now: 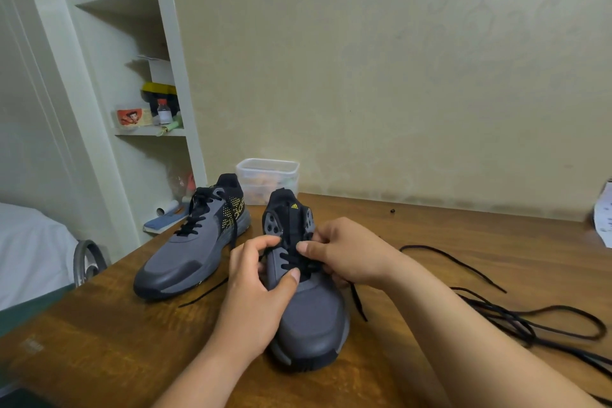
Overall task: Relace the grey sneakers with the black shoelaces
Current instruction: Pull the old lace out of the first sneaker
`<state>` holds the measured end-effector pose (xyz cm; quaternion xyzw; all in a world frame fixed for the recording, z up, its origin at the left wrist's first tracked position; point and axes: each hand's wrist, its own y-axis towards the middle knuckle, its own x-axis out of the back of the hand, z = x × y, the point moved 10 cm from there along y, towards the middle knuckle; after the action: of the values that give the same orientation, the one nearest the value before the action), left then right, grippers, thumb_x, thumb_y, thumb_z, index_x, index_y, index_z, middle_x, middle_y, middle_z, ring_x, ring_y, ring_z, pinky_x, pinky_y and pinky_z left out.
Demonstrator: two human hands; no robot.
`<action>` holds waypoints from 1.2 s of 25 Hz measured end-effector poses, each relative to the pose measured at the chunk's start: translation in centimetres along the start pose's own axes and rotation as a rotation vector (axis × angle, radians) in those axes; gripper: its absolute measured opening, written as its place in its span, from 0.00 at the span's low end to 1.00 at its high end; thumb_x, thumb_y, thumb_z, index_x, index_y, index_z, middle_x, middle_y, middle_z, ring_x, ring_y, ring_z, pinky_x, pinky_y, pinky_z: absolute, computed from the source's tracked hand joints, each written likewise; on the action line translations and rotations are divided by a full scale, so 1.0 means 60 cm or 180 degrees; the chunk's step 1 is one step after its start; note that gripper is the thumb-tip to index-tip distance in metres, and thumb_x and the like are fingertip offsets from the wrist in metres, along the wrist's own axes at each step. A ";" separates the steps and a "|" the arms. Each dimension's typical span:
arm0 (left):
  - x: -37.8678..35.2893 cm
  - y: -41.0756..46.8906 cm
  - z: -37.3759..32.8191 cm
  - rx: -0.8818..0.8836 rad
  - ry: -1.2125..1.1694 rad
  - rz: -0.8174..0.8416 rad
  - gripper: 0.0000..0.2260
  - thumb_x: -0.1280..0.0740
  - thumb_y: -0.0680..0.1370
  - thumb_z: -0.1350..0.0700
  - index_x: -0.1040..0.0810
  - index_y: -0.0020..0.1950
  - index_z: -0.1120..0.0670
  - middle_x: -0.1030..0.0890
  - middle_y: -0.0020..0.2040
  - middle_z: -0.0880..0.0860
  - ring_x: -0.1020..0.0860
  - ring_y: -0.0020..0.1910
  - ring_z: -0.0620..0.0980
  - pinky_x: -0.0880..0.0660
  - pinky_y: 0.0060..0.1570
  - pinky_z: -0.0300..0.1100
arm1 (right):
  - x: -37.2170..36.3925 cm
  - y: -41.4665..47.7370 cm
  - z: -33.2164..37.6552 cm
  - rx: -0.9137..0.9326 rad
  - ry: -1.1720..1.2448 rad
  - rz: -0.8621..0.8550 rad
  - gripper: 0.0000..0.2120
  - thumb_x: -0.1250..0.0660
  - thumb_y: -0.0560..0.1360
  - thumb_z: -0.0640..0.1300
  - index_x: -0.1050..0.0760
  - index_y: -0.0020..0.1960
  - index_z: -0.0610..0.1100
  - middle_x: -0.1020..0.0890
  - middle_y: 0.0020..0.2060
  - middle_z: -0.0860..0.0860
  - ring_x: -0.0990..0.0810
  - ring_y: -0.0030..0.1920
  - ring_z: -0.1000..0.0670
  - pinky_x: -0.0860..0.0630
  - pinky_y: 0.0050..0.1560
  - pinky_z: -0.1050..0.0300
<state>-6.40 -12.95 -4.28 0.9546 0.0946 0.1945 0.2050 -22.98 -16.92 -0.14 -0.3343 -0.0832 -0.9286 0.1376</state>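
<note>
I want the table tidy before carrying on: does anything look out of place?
Yes. Right of the near sneaker, spare laces lie tangled on the table, running off the frame's edge. A small black bit sits alone near the wall; I cannot tell what it is.

Both hands crowd the near sneaker (308, 315): the left hand (255, 288) and right hand (344, 252) cover its middle eyelets, and whether the right fingertips (303, 247) pinch lace or tongue is unclear. The loose shoelaces (516, 318) run off the lower right edge. A paper (604, 215) is clipped at the right edge. Inside the tub (268, 175), the contents blur.
</note>
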 end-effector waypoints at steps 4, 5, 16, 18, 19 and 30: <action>0.001 0.002 0.001 0.0047 -0.0060 -0.0008 0.21 0.24 0.77 0.50 0.29 0.63 0.32 0.33 0.62 0.33 0.29 0.61 0.31 0.24 0.62 0.46 | -0.008 -0.022 0.022 0.0346 0.1381 0.0771 0.15 0.32 0.83 0.44 0.28 0.37 0.46 0.27 0.28 0.47 0.29 0.27 0.50 0.31 0.30 0.60; 0.000 0.003 -0.002 0.0036 -0.0047 0.0013 0.21 0.24 0.78 0.50 0.29 0.63 0.32 0.33 0.62 0.34 0.30 0.61 0.31 0.25 0.63 0.45 | -0.007 -0.025 0.022 0.0314 0.1619 0.0876 0.16 0.32 0.83 0.45 0.27 0.36 0.47 0.28 0.27 0.47 0.30 0.26 0.50 0.33 0.30 0.60; 0.003 -0.003 -0.011 -0.0068 0.0011 -0.0048 0.22 0.24 0.77 0.51 0.28 0.65 0.36 0.33 0.64 0.36 0.29 0.60 0.27 0.24 0.63 0.38 | 0.005 -0.004 -0.001 0.0073 0.0596 0.0108 0.17 0.31 0.82 0.50 0.26 0.37 0.45 0.24 0.28 0.48 0.26 0.29 0.49 0.28 0.32 0.56; 0.001 -0.004 -0.012 -0.0056 0.0042 -0.0019 0.22 0.24 0.78 0.51 0.29 0.66 0.36 0.33 0.64 0.37 0.31 0.59 0.22 0.27 0.56 0.25 | 0.023 -0.011 0.006 0.0084 0.0650 -0.0088 0.17 0.31 0.83 0.52 0.24 0.38 0.44 0.23 0.28 0.48 0.24 0.30 0.48 0.26 0.33 0.56; 0.000 -0.004 -0.012 -0.0051 0.0057 -0.0013 0.21 0.24 0.78 0.51 0.29 0.66 0.37 0.33 0.64 0.37 0.32 0.58 0.21 0.29 0.53 0.21 | 0.024 -0.012 0.003 -0.0019 0.0579 -0.0152 0.19 0.32 0.82 0.56 0.23 0.40 0.43 0.22 0.29 0.48 0.23 0.30 0.48 0.25 0.32 0.57; 0.001 -0.005 -0.007 -0.0022 0.0015 -0.0025 0.21 0.25 0.78 0.51 0.29 0.67 0.38 0.34 0.64 0.37 0.33 0.57 0.19 0.32 0.52 0.21 | 0.068 -0.013 0.029 0.0638 0.2676 0.0076 0.14 0.35 0.72 0.43 0.26 0.27 0.49 0.27 0.31 0.48 0.23 0.36 0.49 0.27 0.39 0.56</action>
<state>-6.56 -12.53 -4.02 0.9530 0.0981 0.1963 0.2089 -25.23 -16.55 3.77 0.0871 -0.1059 -0.9697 0.2020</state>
